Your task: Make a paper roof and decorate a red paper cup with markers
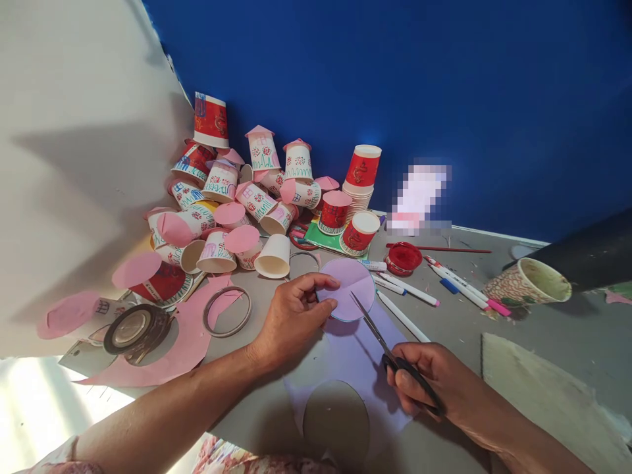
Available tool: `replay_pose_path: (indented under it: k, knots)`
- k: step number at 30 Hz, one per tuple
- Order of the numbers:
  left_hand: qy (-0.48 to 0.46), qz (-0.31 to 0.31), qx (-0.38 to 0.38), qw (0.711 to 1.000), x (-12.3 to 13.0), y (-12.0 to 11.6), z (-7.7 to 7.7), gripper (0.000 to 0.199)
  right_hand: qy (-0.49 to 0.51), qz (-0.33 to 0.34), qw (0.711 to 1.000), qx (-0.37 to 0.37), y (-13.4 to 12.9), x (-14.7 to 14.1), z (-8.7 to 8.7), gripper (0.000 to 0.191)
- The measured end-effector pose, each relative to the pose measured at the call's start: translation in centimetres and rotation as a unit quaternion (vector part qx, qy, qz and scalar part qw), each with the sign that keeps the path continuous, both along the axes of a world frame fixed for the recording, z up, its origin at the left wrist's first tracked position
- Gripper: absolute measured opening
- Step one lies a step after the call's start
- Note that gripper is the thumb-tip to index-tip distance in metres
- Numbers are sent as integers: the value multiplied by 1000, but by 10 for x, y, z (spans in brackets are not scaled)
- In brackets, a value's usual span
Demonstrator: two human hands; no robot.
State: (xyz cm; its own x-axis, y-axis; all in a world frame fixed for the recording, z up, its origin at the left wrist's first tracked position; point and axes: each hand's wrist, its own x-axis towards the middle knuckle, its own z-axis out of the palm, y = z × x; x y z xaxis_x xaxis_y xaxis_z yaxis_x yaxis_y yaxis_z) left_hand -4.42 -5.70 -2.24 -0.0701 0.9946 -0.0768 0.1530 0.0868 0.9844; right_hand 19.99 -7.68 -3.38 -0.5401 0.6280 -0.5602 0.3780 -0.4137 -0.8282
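Note:
A round lilac paper disc [351, 299] is pinched at its left edge by my left hand [296, 313]. My right hand [424, 382] is wrapped round the black handles of the scissors [378, 332], whose closed-looking blades point up and left with the tip over the disc. Under both lies a lilac paper sheet [353, 359] with a round hole cut in its lower part. Left of my left hand, a roll of tape [227, 313] rests on a cut pink paper sheet [190, 329].
Many decorated paper cups [257, 201] are piled at the back left. Stacked red cups [363, 168] stand by the blue wall. Markers [405, 289], a red lid [403, 258] and a patterned cup [526, 283] lie to the right, above a pale cloth [543, 395].

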Motion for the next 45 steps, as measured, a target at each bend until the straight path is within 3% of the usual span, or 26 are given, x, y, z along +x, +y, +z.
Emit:
replay_pose_path:
  k: [10,28,45]
  knots:
    - [-9,-13,-5,1000,0,-1,4,27,-5,-19,1000,10,1,-5,7,39]
    - [12,-36,0,999,-2,-3,1,28,-22,-34,999,-6,0,-5,3,42]
    - [-47,-35,-25,998,-1,-2,3,27,-19,-47,999,-9,-1,-4,0,43]
